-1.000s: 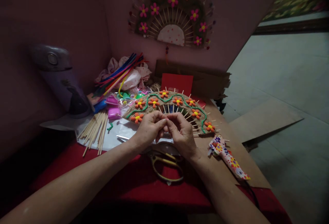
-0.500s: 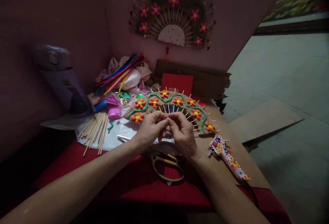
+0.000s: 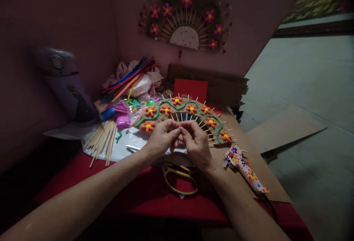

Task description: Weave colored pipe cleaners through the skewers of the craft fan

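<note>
My left hand and my right hand meet fingertip to fingertip in front of a half-round twine fan. Both are closed in a pinch; whatever lies between the fingers is too small or hidden to make out. The fan carries orange flowers with yellow centres and a wavy green strand. Thin sticks jut from its curved edge, and my hands cover its lower middle. Below my hands lies a pair of scissors with gold handles, its blades partly hidden by my left wrist.
Bamboo sticks, a pink tub and coloured pipe cleaners lie left. A tall purple bottle stands behind them. At right, a flower-patterned glue gun rests on cardboard. Another fan hangs on the wall.
</note>
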{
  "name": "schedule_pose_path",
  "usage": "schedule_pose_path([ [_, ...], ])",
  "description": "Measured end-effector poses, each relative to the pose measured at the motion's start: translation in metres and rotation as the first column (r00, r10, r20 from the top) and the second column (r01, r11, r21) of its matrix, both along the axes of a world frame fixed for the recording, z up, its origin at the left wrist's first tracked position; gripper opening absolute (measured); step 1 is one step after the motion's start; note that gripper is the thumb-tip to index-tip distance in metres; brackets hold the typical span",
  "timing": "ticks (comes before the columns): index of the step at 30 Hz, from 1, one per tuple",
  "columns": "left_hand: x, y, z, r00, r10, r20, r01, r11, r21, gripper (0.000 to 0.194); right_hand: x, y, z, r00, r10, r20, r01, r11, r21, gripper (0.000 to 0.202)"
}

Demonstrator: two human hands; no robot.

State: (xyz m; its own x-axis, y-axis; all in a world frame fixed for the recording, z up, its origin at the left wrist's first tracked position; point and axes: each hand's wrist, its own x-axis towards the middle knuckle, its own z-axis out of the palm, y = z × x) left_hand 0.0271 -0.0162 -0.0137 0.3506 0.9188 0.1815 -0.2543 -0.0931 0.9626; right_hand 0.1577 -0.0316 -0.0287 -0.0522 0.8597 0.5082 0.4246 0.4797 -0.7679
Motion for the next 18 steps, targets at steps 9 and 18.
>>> schedule_pose_path([
  [9, 0.0004, 0.0003, -0.0002, 1.0, -0.001, 0.008, 0.001, 1.0, 0.004, 0.015, 0.0003, 0.0003, -0.0018, 1.0, 0.001, 0.018, -0.001, 1.0, 0.007, 0.012],
  [18, 0.0, 0.0004, -0.0011, 1.0, -0.011, 0.013, 0.011, 1.0, 0.006, 0.013, -0.0005, -0.0028, 0.0034, 0.989, -0.058, 0.137, 0.044, 0.994, 0.101, 0.015],
])
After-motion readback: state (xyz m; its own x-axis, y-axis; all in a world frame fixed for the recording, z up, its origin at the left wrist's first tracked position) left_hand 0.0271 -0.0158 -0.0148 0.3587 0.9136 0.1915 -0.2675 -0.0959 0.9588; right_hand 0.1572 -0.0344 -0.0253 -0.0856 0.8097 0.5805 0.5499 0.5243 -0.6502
